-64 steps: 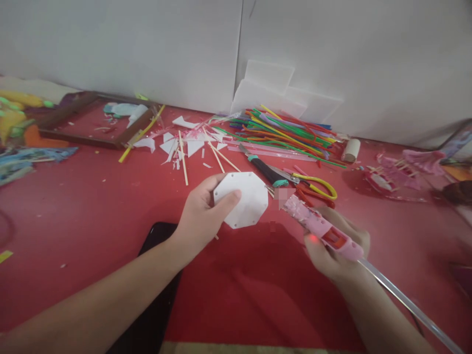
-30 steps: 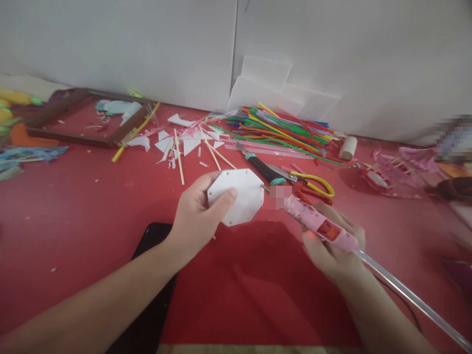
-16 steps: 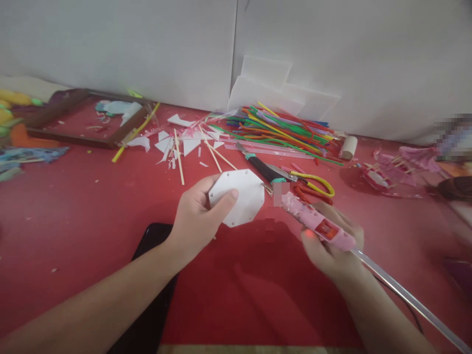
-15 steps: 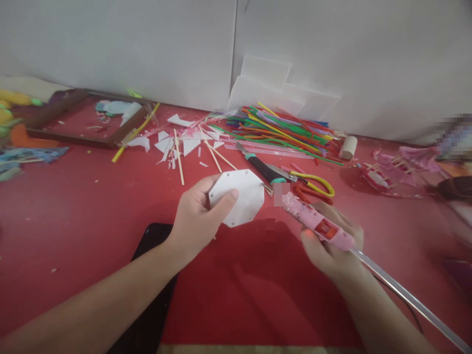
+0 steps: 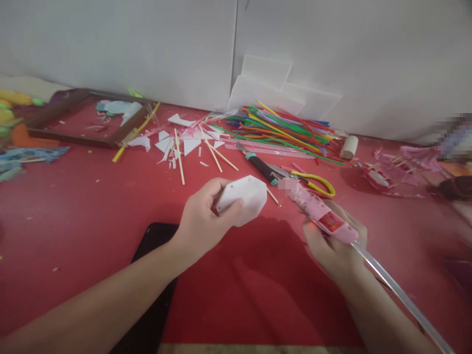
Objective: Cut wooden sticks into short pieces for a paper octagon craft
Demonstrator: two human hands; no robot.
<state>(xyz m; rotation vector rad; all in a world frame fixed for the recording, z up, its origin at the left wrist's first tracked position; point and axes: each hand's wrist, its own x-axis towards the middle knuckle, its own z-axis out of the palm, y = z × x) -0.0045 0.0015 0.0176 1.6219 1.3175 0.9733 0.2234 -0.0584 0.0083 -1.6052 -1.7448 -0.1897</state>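
Note:
My left hand (image 5: 210, 216) pinches a white octagonal foam board piece (image 5: 250, 199), thumb on its upper face and fingers beneath. Small holes show near the piece's edges. In my right hand (image 5: 335, 241) is a pink hot glue gun (image 5: 319, 209), its nozzle end pointing up and to the left. A long clear glue stick (image 5: 398, 290) sticks out of its back end. The nozzle stands apart from the white piece, to its right. Behind the two hands lie a utility knife (image 5: 260, 167) with a black and teal handle and scissors (image 5: 324, 184) with yellow and red handles.
Colourful pipe cleaners (image 5: 283, 128) are heaped by the wall, near leaning white sheets (image 5: 265, 73). White scraps (image 5: 191, 145) and thin wooden sticks (image 5: 179, 157) lie left of them. A brown frame (image 5: 73, 140) is at far left. A black phone-like slab (image 5: 155, 241) lies under my left arm.
The glue gun's nozzle has moved away from the white piece, slightly up and right. My left hand has shifted right and tilted the piece.

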